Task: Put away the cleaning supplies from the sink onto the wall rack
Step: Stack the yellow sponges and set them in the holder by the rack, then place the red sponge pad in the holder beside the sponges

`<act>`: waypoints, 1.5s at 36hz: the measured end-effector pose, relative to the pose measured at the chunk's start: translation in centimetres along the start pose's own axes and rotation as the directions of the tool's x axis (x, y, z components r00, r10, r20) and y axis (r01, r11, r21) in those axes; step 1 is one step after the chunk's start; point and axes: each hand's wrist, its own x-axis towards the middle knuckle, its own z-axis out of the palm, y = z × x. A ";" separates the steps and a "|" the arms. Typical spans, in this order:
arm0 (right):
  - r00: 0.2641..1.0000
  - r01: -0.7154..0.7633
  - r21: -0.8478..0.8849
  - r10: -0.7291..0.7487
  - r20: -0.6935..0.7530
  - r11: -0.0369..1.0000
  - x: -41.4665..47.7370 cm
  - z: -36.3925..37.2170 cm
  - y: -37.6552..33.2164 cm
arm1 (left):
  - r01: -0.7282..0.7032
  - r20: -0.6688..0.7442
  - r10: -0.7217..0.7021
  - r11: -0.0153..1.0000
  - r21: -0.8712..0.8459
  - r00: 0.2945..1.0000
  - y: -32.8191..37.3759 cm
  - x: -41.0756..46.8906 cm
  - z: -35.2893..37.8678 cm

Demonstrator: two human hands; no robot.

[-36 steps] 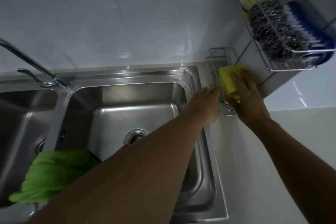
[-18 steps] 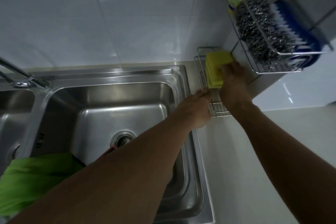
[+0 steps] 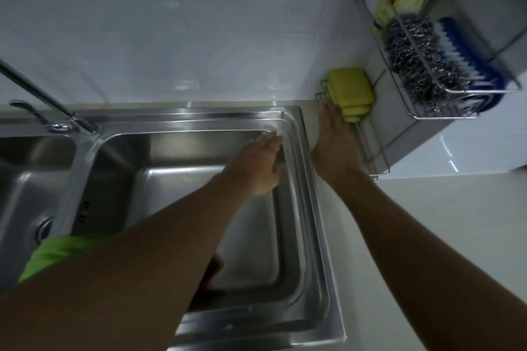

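The yellow sponges [image 3: 350, 93] sit stacked in the far end of the lower wire tray [image 3: 370, 148] of the wall rack, hard against the tiled corner, their long axis running away from me along the tray. My right hand [image 3: 332, 145] lies just beside them on the near-left side, grip spread flat and holding nothing, fingertips close to the stack's edge; I cannot tell whether they touch. My left hand [image 3: 256, 168] hangs over the sink basin [image 3: 176, 177], grip loosely spread and empty. What I judge remains is the green cloth [image 3: 54, 255] low on my left at the basin divider, so the left hand is nearer. The upper basket [image 3: 445, 111] holds a steel scourer [image 3: 419, 63] and blue brush [image 3: 467, 57].
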 end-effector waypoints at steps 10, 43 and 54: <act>0.939 0.292 0.129 -0.309 0.149 0.948 -5.6 5.6 -10.3 | 0.234 -0.088 -0.234 0.972 -0.008 0.968 -11.3 -7.6 -2.3; 0.541 0.589 0.162 -0.535 0.649 0.792 -17.1 24.9 -20.6 | 0.364 -0.222 -0.337 0.927 0.093 0.915 -29.2 -24.4 3.4; 0.589 0.390 0.337 -0.514 0.624 0.857 -16.1 23.4 -20.5 | 0.357 -0.208 -0.327 0.926 0.125 0.922 -29.2 -24.4 3.4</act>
